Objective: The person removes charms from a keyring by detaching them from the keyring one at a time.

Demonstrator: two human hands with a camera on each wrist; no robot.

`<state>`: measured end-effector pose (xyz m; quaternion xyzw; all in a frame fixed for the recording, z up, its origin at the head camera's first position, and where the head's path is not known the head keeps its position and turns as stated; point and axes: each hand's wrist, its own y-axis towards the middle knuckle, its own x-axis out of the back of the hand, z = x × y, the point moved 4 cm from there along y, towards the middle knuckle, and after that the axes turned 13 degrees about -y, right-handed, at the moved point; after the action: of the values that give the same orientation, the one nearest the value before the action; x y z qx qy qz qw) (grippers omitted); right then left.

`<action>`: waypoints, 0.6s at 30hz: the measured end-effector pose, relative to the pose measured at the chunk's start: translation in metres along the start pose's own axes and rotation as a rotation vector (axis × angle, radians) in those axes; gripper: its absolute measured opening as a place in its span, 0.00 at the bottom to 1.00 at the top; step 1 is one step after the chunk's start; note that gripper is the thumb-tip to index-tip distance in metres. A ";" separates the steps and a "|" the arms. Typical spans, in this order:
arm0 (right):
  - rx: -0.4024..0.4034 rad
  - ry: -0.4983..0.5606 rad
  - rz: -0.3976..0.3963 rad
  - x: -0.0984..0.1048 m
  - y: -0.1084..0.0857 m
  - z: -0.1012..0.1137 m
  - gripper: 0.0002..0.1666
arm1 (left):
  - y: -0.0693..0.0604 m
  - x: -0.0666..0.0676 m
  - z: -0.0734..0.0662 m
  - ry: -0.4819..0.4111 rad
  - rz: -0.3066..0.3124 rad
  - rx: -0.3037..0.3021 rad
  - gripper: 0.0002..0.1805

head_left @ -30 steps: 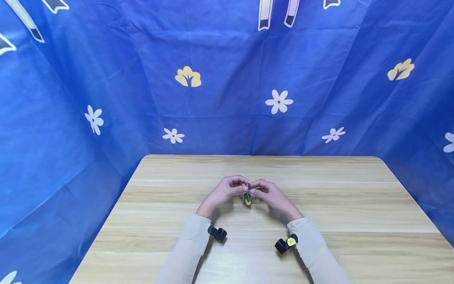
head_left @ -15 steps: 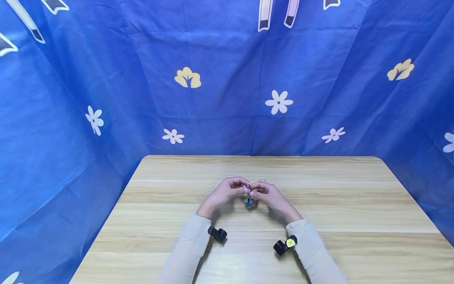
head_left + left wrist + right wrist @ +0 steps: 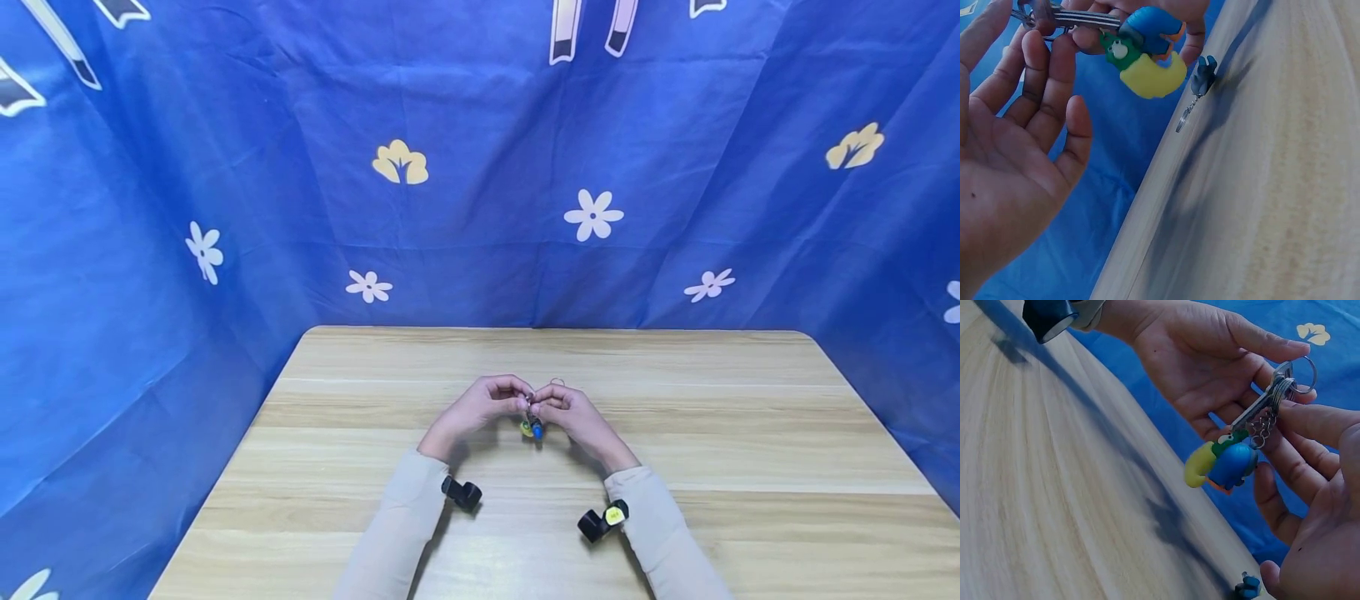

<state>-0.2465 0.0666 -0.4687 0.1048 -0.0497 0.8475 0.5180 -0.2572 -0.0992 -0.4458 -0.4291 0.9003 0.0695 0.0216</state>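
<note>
My left hand (image 3: 483, 406) and right hand (image 3: 573, 417) meet over the middle of the table. Fingertips of both pinch a cluster of metal split rings (image 3: 1282, 390) with a silver key (image 3: 1254, 412). Which hand holds which ring I cannot tell exactly. From short chains below the rings hang a blue figure (image 3: 1233, 465) with orange feet and a yellow figure (image 3: 1199, 465) with a green head, side by side. In the left wrist view a dark blue-grey figure keychain (image 3: 1202, 78) lies apart on the table, its ring and chain stretched out.
The wood-grain table (image 3: 315, 467) has its far edge against a blue curtain (image 3: 465, 208) printed with flowers. Behind my right hand a thin ring (image 3: 557, 382) shows. Each sleeve carries a black wrist camera (image 3: 463, 496).
The hanging figures have turned, so the blue one now shows beside the yellow one. My fingers have shifted slightly at the rings. The thin ring behind my right hand shows more clearly.
</note>
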 end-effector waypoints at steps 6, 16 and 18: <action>-0.005 -0.039 -0.047 0.001 0.001 0.001 0.15 | 0.002 -0.003 -0.003 0.034 -0.004 -0.008 0.22; -0.013 -0.011 -0.043 0.001 0.001 0.003 0.10 | 0.001 -0.001 -0.001 0.053 -0.012 -0.005 0.21; -0.010 0.001 -0.040 0.001 0.001 0.004 0.09 | 0.000 0.000 -0.001 0.060 -0.014 -0.002 0.21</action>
<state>-0.2469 0.0661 -0.4646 0.1027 -0.0517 0.8367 0.5355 -0.2570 -0.0990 -0.4444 -0.4374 0.8974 0.0571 -0.0055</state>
